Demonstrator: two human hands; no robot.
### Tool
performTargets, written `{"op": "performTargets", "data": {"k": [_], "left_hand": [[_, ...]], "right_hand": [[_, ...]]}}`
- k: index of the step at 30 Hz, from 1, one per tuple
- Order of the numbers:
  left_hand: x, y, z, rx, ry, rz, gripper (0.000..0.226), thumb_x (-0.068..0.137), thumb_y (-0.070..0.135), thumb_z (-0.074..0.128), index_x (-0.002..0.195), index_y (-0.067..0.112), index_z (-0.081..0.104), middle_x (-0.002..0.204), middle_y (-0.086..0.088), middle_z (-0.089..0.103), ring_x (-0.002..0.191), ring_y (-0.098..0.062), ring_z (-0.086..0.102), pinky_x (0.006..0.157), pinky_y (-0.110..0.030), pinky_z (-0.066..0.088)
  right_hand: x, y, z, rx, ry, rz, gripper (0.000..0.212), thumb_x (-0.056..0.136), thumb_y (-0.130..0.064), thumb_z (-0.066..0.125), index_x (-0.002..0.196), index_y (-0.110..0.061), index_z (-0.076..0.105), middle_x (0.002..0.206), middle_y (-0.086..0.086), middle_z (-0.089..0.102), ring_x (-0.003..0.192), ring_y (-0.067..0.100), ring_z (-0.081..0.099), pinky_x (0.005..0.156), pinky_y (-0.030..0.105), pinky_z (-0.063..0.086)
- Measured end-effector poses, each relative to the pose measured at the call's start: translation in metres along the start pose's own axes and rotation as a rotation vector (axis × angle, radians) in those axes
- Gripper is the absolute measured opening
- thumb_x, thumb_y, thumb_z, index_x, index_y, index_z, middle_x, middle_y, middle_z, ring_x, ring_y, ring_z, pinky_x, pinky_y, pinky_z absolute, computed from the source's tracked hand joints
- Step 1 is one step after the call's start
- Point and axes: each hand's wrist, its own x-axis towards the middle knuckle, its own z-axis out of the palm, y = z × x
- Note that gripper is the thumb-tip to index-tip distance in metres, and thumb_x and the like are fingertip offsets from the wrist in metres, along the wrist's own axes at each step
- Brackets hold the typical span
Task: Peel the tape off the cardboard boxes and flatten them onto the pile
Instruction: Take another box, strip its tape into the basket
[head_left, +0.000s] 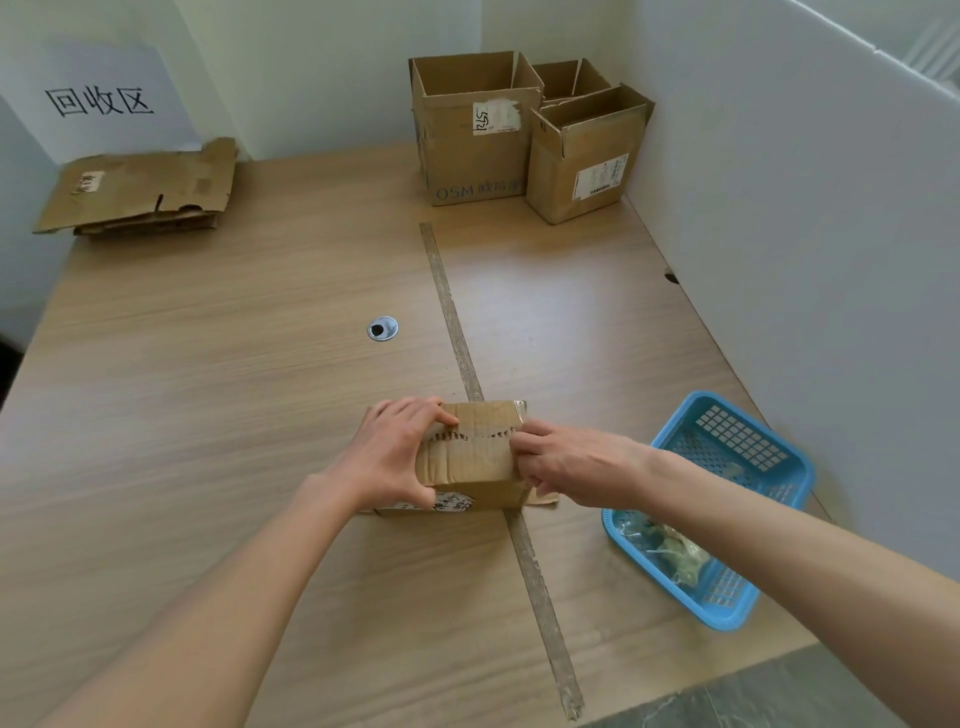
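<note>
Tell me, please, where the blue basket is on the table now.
In the head view the blue basket sits at the table's near right edge, beside the white wall panel, just right of the right hand.

Straight ahead at twelve o'clock, close to you on the table (218, 364), sits the small box (470, 457), resting on the strip (457, 332) that runs away from you down the tabletop. Your left hand (389, 452) holds its left end; your right hand (566, 462) is at its right end. At three o'clock, near the table edge, lies the basket (779, 493) with wadded tape (675, 558) inside. Far off at one o'clock stand three open boxes (472, 130) against the wall. At ten o'clock lies the flattened pile (140, 192), below a wall sign (98, 101).
</note>
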Motion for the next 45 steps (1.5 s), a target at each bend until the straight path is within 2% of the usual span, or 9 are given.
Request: {"op": "performTargets", "data": {"k": [3, 6, 12, 21, 26, 33, 36, 41, 45], "left_hand": [[-0.002, -0.002, 0.002, 0.010, 0.033, 0.021, 0.090, 0.050, 0.050, 0.074, 0.134, 0.036, 0.046, 0.150, 0.010, 0.041, 0.142, -0.012, 0.032, 0.112, -0.025, 0.008], [-0.003, 0.002, 0.004, 0.008, 0.048, 0.031, 0.089, 0.050, 0.050, 0.074, 0.133, 0.034, 0.048, 0.150, 0.012, 0.041, 0.141, -0.010, 0.031, 0.112, -0.023, 0.006], [-0.003, 0.001, 0.004, 0.010, 0.044, 0.029, 0.089, 0.047, 0.054, 0.069, 0.132, 0.037, 0.049, 0.149, 0.012, 0.042, 0.139, -0.009, 0.033, 0.109, -0.021, 0.007], [0.000, -0.005, 0.006, -0.006, 0.016, 0.036, 0.089, 0.046, 0.055, 0.070, 0.130, 0.045, 0.043, 0.150, 0.016, 0.040, 0.141, -0.005, 0.030, 0.110, -0.020, 0.003], [-0.001, -0.005, 0.004, -0.005, -0.002, 0.068, 0.089, 0.050, 0.053, 0.073, 0.133, 0.039, 0.044, 0.153, 0.015, 0.038, 0.144, -0.006, 0.029, 0.114, -0.030, 0.009], [-0.002, -0.002, 0.006, -0.014, 0.041, 0.055, 0.086, 0.052, 0.048, 0.077, 0.133, 0.034, 0.051, 0.155, 0.011, 0.038, 0.145, -0.008, 0.029, 0.113, -0.033, 0.012], [-0.001, -0.001, 0.006, -0.019, 0.039, 0.052, 0.085, 0.052, 0.047, 0.077, 0.133, 0.034, 0.052, 0.154, 0.011, 0.039, 0.144, -0.009, 0.030, 0.111, -0.032, 0.012], [-0.004, 0.000, 0.004, -0.007, 0.025, 0.059, 0.084, 0.054, 0.046, 0.079, 0.133, 0.033, 0.052, 0.153, 0.013, 0.038, 0.144, -0.007, 0.029, 0.112, -0.030, 0.009], [-0.003, 0.000, 0.004, -0.004, 0.032, 0.046, 0.085, 0.052, 0.047, 0.078, 0.132, 0.034, 0.052, 0.153, 0.014, 0.038, 0.143, -0.006, 0.028, 0.112, -0.029, 0.008]], "right_hand": [[-0.014, -0.003, 0.002, 0.147, 0.039, 0.118, 0.012, 0.099, -0.024, 0.063, 0.104, -0.013, 0.061, 0.129, -0.001, 0.053, 0.112, 0.016, 0.055, 0.093, 0.035, 0.050], [-0.011, -0.010, 0.004, 0.209, 0.120, 0.186, 0.038, 0.092, -0.033, 0.071, 0.123, -0.021, 0.054, 0.126, -0.004, 0.059, 0.110, 0.014, 0.056, 0.088, 0.032, 0.052], [0.007, -0.016, 0.013, -0.003, 0.167, 0.130, 0.011, 0.093, -0.029, 0.069, 0.094, -0.021, 0.062, 0.104, -0.005, 0.059, 0.102, 0.014, 0.046, 0.087, 0.031, 0.046], [0.003, 0.001, -0.004, 0.004, -0.035, -0.006, 0.017, 0.102, -0.026, 0.057, 0.097, -0.011, 0.063, 0.111, 0.000, 0.056, 0.106, 0.014, 0.044, 0.091, 0.026, 0.039], [-0.007, 0.008, -0.005, 0.527, 0.240, 0.413, 0.015, 0.097, -0.022, 0.067, 0.092, -0.010, 0.060, 0.096, -0.002, 0.059, 0.082, 0.012, 0.055, 0.073, 0.023, 0.044], [0.035, -0.006, 0.023, 0.593, 0.703, 0.857, 0.010, 0.094, -0.022, 0.071, 0.090, -0.014, 0.065, 0.088, -0.006, 0.063, 0.082, 0.012, 0.059, 0.075, 0.030, 0.052], [0.028, -0.011, 0.033, 0.809, 0.757, 0.860, 0.008, 0.091, -0.026, 0.074, 0.097, -0.021, 0.071, 0.098, -0.011, 0.063, 0.089, 0.004, 0.064, 0.083, 0.024, 0.057], [0.003, 0.031, 0.018, 1.058, 0.697, 1.262, 0.031, 0.083, -0.024, 0.082, 0.112, -0.023, 0.072, 0.125, -0.002, 0.066, 0.111, 0.015, 0.059, 0.097, 0.033, 0.046], [-0.011, 0.038, -0.004, 0.749, 0.651, 0.885, 0.022, 0.095, -0.023, 0.069, 0.117, -0.020, 0.071, 0.108, -0.010, 0.071, 0.101, 0.002, 0.065, 0.095, 0.028, 0.055]]}}
